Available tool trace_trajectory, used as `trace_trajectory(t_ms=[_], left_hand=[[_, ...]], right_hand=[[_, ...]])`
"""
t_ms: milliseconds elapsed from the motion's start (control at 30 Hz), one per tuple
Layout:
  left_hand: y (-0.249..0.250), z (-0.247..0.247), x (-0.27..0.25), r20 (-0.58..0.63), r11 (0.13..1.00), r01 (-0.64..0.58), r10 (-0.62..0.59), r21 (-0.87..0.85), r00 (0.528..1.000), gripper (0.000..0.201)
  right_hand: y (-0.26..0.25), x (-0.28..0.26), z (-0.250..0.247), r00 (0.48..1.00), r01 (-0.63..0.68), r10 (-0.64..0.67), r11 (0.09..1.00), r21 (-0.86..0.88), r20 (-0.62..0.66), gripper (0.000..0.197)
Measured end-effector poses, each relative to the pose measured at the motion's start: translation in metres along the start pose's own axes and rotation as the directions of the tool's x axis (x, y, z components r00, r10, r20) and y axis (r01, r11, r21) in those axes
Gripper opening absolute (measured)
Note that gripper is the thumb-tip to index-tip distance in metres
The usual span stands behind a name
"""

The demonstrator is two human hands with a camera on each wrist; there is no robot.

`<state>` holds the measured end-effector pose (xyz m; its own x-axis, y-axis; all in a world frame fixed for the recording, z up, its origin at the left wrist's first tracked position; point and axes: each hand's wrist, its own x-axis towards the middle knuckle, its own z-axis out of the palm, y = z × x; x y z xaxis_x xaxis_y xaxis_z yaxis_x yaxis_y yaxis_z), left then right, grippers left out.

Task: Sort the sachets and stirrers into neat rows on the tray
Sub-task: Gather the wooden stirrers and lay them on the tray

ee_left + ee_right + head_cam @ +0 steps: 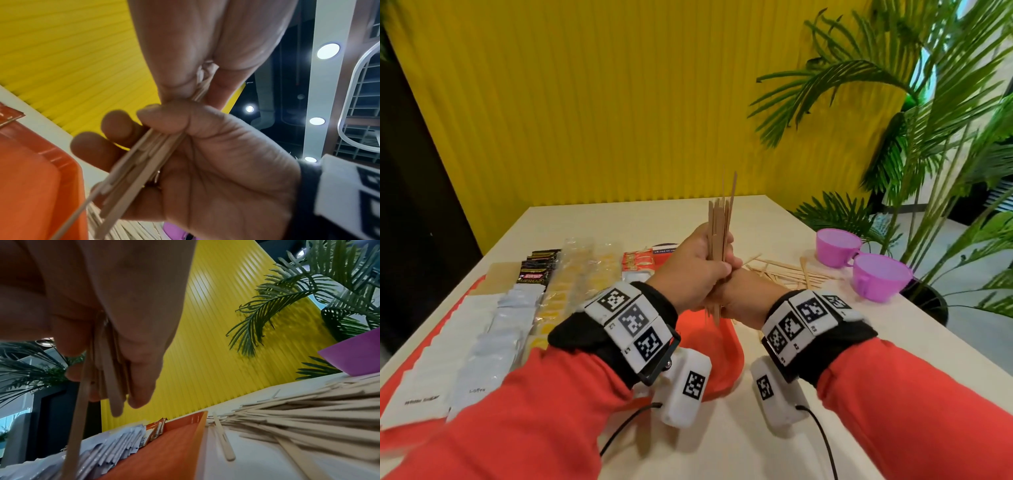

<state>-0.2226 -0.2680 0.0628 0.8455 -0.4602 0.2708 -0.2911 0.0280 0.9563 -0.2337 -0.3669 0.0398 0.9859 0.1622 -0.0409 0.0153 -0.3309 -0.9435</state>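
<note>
Both hands grip one bundle of wooden stirrers (719, 222) upright above the red tray (709, 349). My left hand (695, 267) wraps the bundle's middle. My right hand (739, 294) clasps it lower down, right against the left. In the left wrist view the right hand's thumb and fingers curl round the stirrers (133, 170). The right wrist view shows the stirrer ends (107, 369) sticking out below my fingers. Sachets lie in rows on the tray's left part: white (438, 359), pale blue (493, 342), yellow (571, 281), black (537, 270) and red (637, 262).
A loose pile of stirrers (791, 270) lies on the table right of the tray, also the pile (308, 418) in the right wrist view. Two purple cups (837, 246) (880, 277) stand at the right edge beside a potted palm (928, 137). A yellow wall stands behind.
</note>
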Motion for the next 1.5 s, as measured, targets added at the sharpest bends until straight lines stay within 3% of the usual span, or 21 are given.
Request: trace_trajectory(t_ms=[267, 833, 933, 1033, 1200, 1500], left_hand=[[-0.009, -0.002, -0.002, -0.086, 1.0, -0.021, 0.02, -0.017, 0.996, 0.043], [-0.02, -0.001, -0.005, -0.022, 1.0, 0.003, -0.003, 0.001, 1.0, 0.036], [-0.023, 0.002, -0.004, -0.026, 0.999, 0.033, -0.033, 0.004, 0.999, 0.026], [-0.023, 0.005, 0.0, -0.065, 0.999, 0.044, -0.042, 0.028, 0.997, 0.031], [-0.015, 0.007, 0.007, -0.075, 0.997, 0.024, -0.019, 0.077, 0.997, 0.04], [-0.022, -0.001, -0.001, -0.087, 0.991, 0.057, -0.047, 0.117, 0.995, 0.029]], right_hand=[[0.006, 0.005, 0.004, 0.999, -0.008, 0.011, 0.998, -0.066, 0.049, 0.019], [0.012, -0.001, -0.004, 0.984, -0.015, 0.011, 1.0, 0.02, 0.176, 0.036], [0.015, -0.002, -0.005, 0.984, -0.037, 0.044, 0.998, -0.041, 0.175, 0.022], [0.016, -0.002, -0.003, 0.979, -0.066, 0.098, 0.982, -0.174, 0.179, 0.025], [0.01, -0.003, -0.002, 0.988, -0.044, 0.056, 0.995, -0.09, 0.143, 0.026], [0.011, -0.005, -0.009, 0.972, -0.02, 0.067, 0.978, -0.205, 0.224, 0.031]])
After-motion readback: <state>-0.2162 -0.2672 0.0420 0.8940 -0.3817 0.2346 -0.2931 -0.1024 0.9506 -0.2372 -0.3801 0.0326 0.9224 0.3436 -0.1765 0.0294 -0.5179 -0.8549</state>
